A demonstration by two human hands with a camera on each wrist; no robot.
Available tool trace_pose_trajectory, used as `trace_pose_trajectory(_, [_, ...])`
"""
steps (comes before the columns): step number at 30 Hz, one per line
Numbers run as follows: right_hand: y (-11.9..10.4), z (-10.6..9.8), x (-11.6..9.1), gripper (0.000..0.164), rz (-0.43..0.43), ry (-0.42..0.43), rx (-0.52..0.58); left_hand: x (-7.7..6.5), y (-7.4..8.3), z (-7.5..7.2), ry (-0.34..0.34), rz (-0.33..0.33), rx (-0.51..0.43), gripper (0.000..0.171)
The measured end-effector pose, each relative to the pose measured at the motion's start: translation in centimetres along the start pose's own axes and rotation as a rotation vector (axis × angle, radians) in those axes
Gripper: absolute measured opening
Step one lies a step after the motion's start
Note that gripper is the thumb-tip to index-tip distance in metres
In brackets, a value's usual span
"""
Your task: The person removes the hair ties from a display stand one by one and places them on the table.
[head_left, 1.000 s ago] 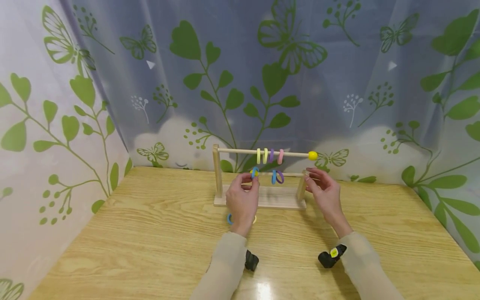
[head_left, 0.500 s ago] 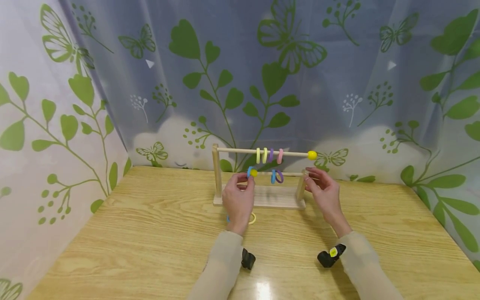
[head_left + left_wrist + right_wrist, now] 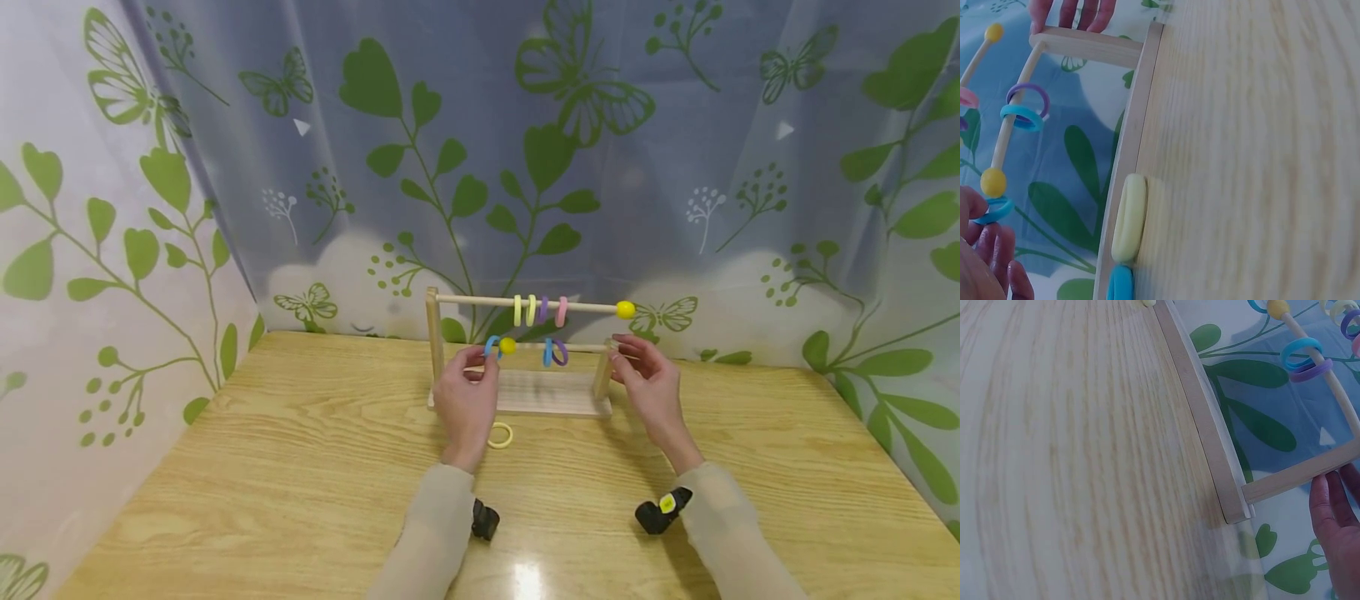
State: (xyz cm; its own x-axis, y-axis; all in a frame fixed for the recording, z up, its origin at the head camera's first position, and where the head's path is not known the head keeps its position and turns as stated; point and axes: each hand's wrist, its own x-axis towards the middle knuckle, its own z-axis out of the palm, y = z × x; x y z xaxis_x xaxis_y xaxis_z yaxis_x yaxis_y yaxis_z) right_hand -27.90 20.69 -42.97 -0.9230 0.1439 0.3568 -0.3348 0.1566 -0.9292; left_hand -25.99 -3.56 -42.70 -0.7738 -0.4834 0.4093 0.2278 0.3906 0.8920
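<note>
Left hand pinches a blue ring by its rim, seemingly leaving its hole clear, just beside the yellow knob; right hand grips the post at the right end of the base, presumably for steadiness!

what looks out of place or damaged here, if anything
No spill or damage shows. A yellow ring and a blue ring lie loose on the table, while others hang on the stand. The purple ring on the lower rod hangs skewed beside its blue neighbour.
</note>
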Motion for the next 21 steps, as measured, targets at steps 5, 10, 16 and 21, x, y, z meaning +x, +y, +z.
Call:
trace_pose_trajectory(5, [0.0,0.0,0.0,0.035,0.001,-0.002,0.004,0.0,-0.2,-0.4,0.006,0.016,0.006,0.015])
trace_pose_trajectory(10, [0.0,0.0,0.1,0.035,-0.004,0.001,-0.002,0.0,-0.5,-0.9,-0.015,-0.003,0.012,0.017])
trace_pose_trajectory(16, [0.0,0.0,0.1,0.034,-0.005,0.007,-0.016,0.0,-0.7,-1.3,-0.033,-0.022,0.018,0.020])
trace_pose_trajectory(21, [0.1,-0.1,0.1,0.034,-0.005,0.007,-0.019,-0.1,-0.8,-1.6,-0.039,-0.015,-0.003,0.018])
